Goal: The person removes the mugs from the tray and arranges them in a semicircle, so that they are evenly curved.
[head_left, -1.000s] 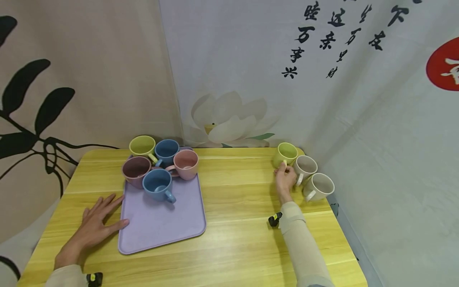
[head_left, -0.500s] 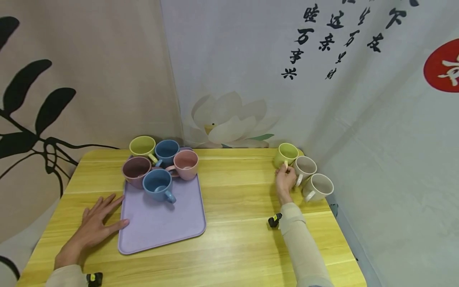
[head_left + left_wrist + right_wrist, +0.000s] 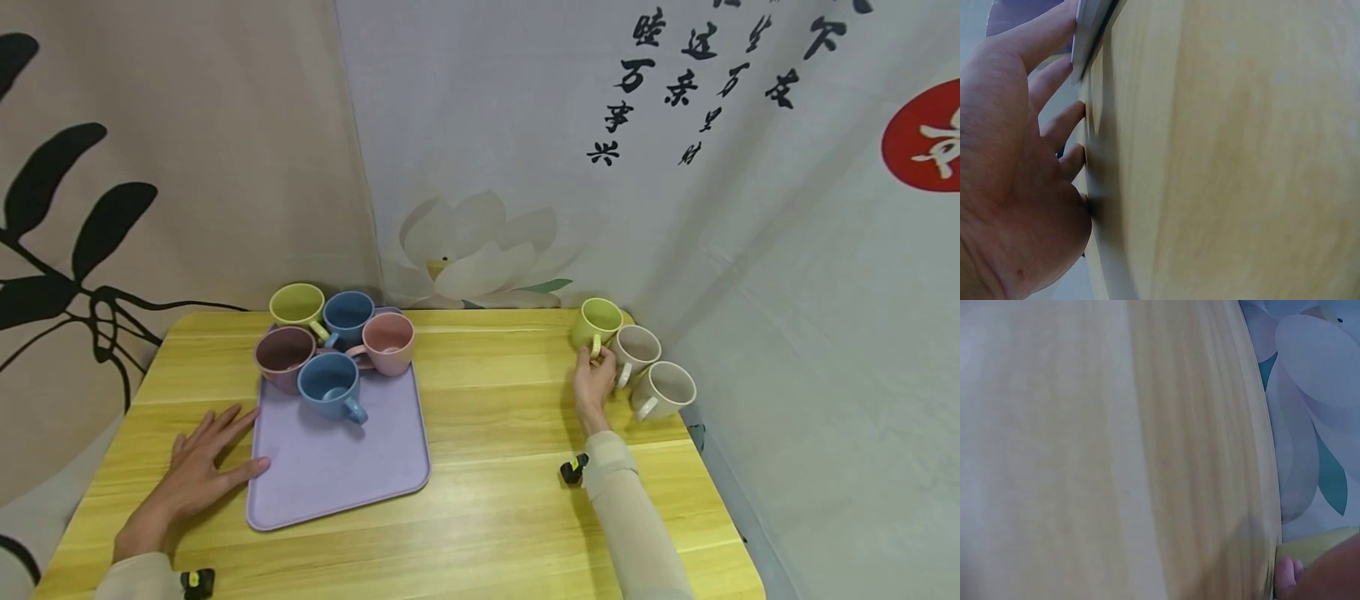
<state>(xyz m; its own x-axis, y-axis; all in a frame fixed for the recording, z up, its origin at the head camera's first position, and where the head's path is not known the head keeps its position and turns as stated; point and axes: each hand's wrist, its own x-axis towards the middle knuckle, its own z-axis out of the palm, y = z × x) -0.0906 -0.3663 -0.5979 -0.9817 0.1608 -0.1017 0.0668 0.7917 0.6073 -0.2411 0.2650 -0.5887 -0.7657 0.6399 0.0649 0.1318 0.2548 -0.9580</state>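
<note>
My left hand [image 3: 198, 475] lies with fingers spread, its thumb and fingertips touching the left edge of a light purple tray [image 3: 337, 483]. In the left wrist view the fingers [image 3: 1050, 81] reach the tray's rim. My right hand [image 3: 595, 379] is just below a yellow-green mug [image 3: 600, 318] at the back right; its fingertips are parted on either side of the lower end of the handle. In the right wrist view only a bit of that mug [image 3: 1316, 547] and some fingertips [image 3: 1285, 575] show. Two white mugs [image 3: 637, 346] [image 3: 663, 390] stand to the hand's right.
Crowded on the tray's back half are a green mug [image 3: 297, 305], two blue mugs [image 3: 348, 318] [image 3: 328, 387], a pink mug [image 3: 390, 346] and a mauve mug [image 3: 285, 358]. A printed cloth [image 3: 480, 167] hangs behind the wooden table [image 3: 495, 500].
My right hand has drawn slightly back from the yellow-green mug, its fingers parting so that more of the handle shows. The left hand and the tray have stayed still.
</note>
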